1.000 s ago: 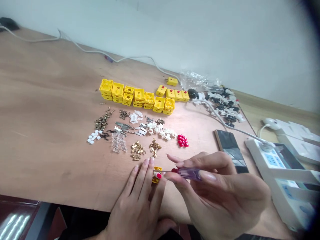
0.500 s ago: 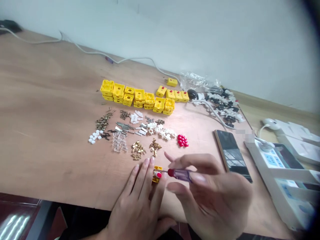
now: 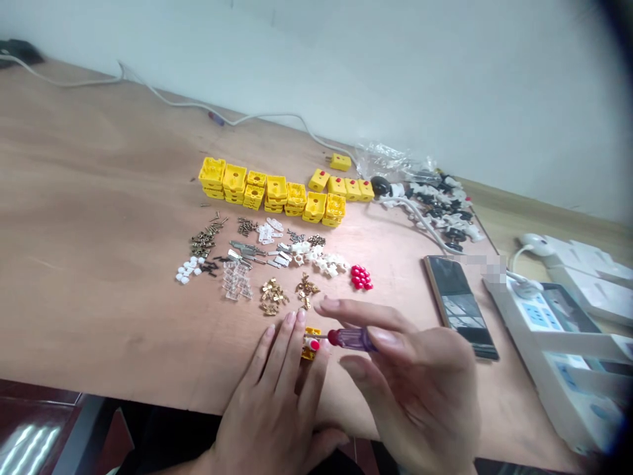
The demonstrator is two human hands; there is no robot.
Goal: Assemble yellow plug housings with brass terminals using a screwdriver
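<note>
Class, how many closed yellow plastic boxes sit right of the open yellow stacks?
5: a row of four closed yellow plastic boxes, and one more alone behind them.

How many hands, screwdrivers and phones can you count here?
Hands, left and right: 2
Screwdriver: 1
Phone: 1
Total: 4

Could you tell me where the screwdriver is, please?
Head view: the right hand holds the screwdriver, tip at the yellow housing by the left hand.
</note>
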